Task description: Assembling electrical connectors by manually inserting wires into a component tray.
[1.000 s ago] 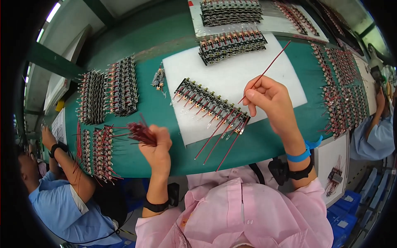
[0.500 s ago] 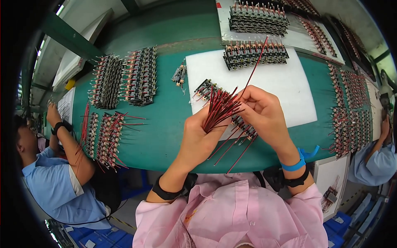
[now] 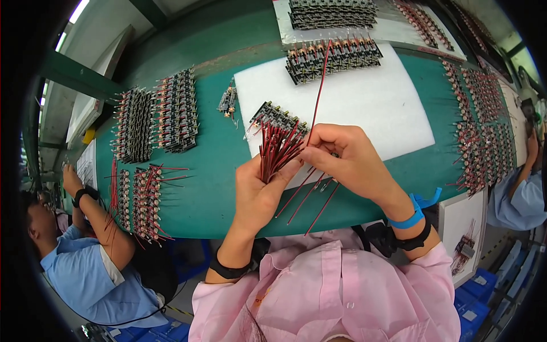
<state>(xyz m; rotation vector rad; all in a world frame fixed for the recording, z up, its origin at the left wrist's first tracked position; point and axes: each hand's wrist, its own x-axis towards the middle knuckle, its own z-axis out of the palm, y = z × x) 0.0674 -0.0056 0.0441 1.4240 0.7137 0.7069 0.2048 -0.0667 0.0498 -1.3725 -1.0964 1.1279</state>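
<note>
My left hand [image 3: 259,191] grips a bundle of short red-and-black wires [image 3: 279,147], held upright over the front of a white foam pad [image 3: 364,105]. My right hand [image 3: 347,159] is right beside it and pinches one long red wire [image 3: 320,85] that sticks up away from me, its fingers touching the bundle. Under both hands a row of small circuit boards [image 3: 273,117] lies on the pad, with loose red wires [image 3: 307,196] trailing toward the table's front edge.
The green table [image 3: 216,165] holds several rows of boards at the left [image 3: 156,117], the back [image 3: 333,54] and the right [image 3: 484,114]. A person in blue [image 3: 85,268] works at the left, another person's sleeve [image 3: 518,196] shows at the right.
My left hand came in from the left with the wire bundle and met my right hand over the pad. My right hand keeps pinching a single red wire.
</note>
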